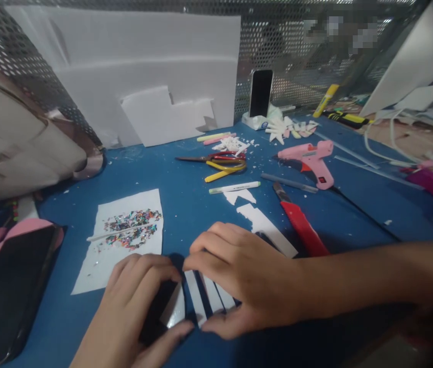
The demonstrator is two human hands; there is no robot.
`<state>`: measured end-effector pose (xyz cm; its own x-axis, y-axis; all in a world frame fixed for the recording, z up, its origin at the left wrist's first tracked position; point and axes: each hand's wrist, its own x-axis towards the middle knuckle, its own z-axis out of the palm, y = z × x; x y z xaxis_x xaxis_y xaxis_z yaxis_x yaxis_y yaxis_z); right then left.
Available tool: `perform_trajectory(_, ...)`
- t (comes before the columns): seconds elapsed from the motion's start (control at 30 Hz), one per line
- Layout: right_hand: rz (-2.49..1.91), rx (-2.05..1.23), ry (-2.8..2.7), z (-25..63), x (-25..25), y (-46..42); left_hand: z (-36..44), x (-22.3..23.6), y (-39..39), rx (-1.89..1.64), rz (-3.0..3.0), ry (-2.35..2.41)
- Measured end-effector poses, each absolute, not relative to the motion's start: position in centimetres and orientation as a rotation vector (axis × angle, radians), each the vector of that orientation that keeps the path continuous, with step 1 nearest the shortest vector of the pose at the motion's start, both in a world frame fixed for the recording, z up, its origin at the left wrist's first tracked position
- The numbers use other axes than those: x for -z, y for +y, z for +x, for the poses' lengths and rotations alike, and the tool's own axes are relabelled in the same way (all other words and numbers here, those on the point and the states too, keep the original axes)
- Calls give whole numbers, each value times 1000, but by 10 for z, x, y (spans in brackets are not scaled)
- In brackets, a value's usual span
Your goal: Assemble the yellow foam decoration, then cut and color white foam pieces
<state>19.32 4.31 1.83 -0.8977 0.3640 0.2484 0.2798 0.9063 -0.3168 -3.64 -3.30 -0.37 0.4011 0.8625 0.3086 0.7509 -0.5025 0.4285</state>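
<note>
As a white piece (175,308) is gripped by the left hand (129,300), white strips (195,299) are pinched endwise by the right hand (253,273), seemingly for alignment.

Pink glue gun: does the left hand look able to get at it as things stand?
Probably not easily: the right hand is partly across the way from the left hand.

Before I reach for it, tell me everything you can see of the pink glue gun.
The pink glue gun, plastic by its look, lies on its side on the blue tabletop, right of centre. Its dark nozzle tip points left, its handle towards the camera. A red trigger sits under the body, a black switch near the handle's end, where a black cord runs off lower right. Neither the left hand nor the right hand touches it.
</note>
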Motion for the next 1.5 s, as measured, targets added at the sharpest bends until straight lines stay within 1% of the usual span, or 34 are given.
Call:
perform_trajectory(0.07, -453, -343, -2718, 195, -23, 42, -30, 1, -33, -754, 2320, 1435)
perform_trajectory(0.2, -353, -218, -2685, 198, -27, 39, -16, -6, -31, -794, 2259, 1303)
perform_trajectory(0.3, -300, -210, -2663, 198, -27, 37, -9, -12, -30, -910, 2216, 1271)
perform_trajectory(0.37, -290, -323, -2619, 198, -29, 37, -8, -14, -29, -967, 2220, 1269)
perform_trajectory(0.53, -363, -800, -2510, 200, -44, 44, -13, -14, -29, -923, 2325, 1230)
perform_trajectory(0.67, -378, -918, -2468, 201, -47, 52, -15, -13, -29, -875, 2316, 1235)
perform_trajectory(1.0, -379, -826, -2536, 202, -36, 55, -17, -9, -29, -790, 2283, 1227)
perform_trajectory(1.33, -271, -506, -2577, 201, -29, 55, -15, -9, -29, -804, 2226, 1212)
perform_trajectory(1.4, -306, -565, -2527, 200, -28, 54, -15, -9, -29, -803, 2237, 1203)
perform_trajectory(1.5, -358, -768, -2413, 199, -29, 55, -15, -8, -31, -804, 2293, 1205)
